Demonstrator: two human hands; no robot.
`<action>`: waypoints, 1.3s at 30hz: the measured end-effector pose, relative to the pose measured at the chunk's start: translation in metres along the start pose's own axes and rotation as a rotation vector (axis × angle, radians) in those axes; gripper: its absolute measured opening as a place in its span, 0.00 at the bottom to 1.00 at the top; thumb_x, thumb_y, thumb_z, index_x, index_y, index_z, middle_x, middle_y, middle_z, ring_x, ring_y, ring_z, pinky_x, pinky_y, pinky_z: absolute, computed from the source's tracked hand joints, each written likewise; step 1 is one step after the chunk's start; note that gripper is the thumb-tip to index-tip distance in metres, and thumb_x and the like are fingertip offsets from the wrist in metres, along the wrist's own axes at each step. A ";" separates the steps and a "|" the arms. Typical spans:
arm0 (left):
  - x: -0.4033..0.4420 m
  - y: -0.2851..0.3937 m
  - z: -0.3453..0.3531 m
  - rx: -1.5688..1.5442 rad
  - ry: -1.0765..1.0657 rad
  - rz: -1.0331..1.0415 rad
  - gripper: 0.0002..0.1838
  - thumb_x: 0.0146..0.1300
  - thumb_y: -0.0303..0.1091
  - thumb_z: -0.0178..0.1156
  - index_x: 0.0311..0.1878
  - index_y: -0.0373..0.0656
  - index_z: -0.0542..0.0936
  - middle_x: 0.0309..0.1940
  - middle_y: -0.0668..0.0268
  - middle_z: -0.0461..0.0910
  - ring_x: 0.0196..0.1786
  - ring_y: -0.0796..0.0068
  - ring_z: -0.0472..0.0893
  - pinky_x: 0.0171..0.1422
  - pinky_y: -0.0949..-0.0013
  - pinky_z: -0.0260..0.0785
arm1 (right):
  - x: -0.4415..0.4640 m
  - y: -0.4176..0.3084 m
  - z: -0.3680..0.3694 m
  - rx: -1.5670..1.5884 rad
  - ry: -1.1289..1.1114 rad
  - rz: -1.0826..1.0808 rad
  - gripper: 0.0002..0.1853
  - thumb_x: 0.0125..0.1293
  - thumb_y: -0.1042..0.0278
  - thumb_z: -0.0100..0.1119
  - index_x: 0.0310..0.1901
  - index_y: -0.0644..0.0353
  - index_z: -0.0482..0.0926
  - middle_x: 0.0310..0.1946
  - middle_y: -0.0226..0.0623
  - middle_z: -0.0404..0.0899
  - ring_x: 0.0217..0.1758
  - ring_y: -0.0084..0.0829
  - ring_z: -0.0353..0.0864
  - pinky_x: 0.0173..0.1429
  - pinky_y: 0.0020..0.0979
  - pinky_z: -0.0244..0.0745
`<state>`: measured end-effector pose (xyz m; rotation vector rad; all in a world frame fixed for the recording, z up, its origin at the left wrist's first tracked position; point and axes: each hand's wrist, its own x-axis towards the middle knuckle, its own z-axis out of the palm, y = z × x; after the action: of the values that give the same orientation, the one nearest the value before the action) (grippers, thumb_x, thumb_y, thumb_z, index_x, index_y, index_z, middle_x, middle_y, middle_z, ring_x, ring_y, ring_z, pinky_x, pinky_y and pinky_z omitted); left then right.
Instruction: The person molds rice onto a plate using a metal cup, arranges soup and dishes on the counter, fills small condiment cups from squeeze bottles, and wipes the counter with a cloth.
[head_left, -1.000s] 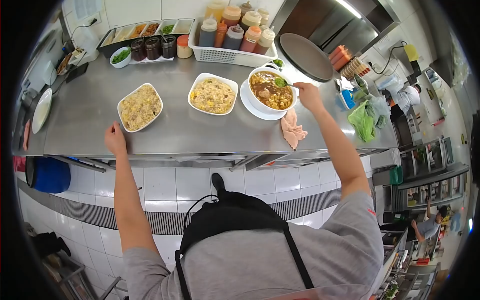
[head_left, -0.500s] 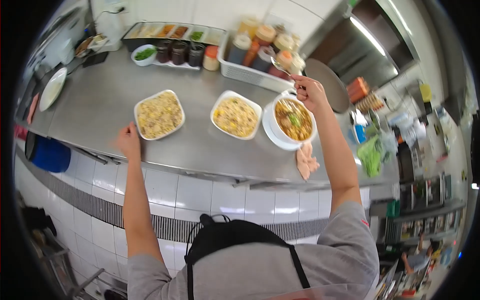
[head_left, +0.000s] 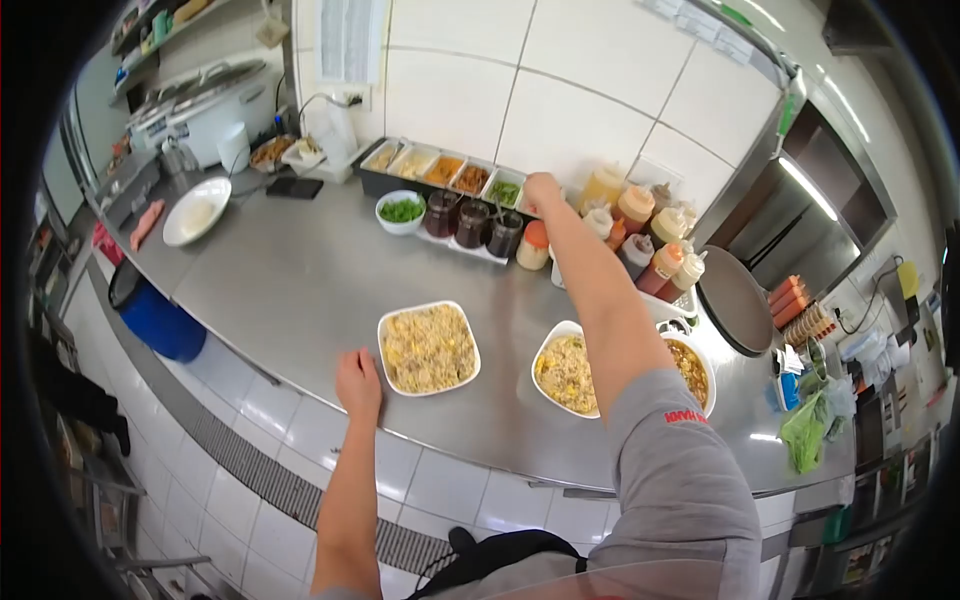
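Topping tray (head_left: 376, 184) sits near the wall (head_left: 450, 80), long axis running left to right; right hand (head_left: 541, 193) curls at its right end, grasp hidden; left hand (head_left: 358, 383), fisted, seemingly empty, beside a rice container (head_left: 430, 348)

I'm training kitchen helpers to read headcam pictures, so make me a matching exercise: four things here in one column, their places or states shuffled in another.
Things
1. Left hand
2. Right hand
3. Soup bowl
4. Blue barrel

Places or states
A. At the right end of the topping trays
B. Lower than the counter surface
C. Partly hidden behind the right arm
D. Beside a rice-filled bowl

Pairs: 1-D, 2-A, 3-C, 4-B
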<state>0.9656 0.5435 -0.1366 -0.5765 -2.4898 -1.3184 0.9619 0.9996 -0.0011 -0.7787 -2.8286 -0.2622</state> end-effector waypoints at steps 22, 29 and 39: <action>-0.184 0.213 -0.048 -0.739 -1.095 -0.218 0.13 0.60 0.33 0.52 0.45 0.37 0.75 0.21 0.67 0.74 0.25 0.79 0.75 0.30 0.75 0.70 | -0.587 0.172 -0.030 1.320 0.486 1.089 0.13 0.61 0.58 0.50 0.35 0.61 0.72 0.27 0.30 0.72 0.30 0.21 0.72 0.31 0.22 0.69; -0.279 0.282 0.106 -0.818 -0.960 -0.643 0.28 0.60 0.52 0.47 0.58 0.43 0.64 0.45 0.62 0.71 0.48 0.75 0.70 0.48 0.72 0.66 | -0.540 0.176 -0.006 1.854 0.221 0.940 0.17 0.64 0.52 0.44 0.39 0.60 0.67 0.31 0.34 0.71 0.28 0.25 0.70 0.30 0.26 0.69; -0.250 0.331 0.131 -0.763 -0.742 -0.809 0.33 0.57 0.64 0.40 0.55 0.47 0.68 0.42 0.65 0.77 0.40 0.72 0.78 0.42 0.67 0.71 | -0.536 0.205 -0.019 1.881 -0.262 0.860 0.18 0.60 0.51 0.53 0.41 0.57 0.67 0.28 0.36 0.71 0.31 0.28 0.74 0.36 0.29 0.72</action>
<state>1.3339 0.7661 -0.0701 -0.1677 -2.8316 -2.8692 1.5233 0.9086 -0.0837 -1.1473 -1.3203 2.1549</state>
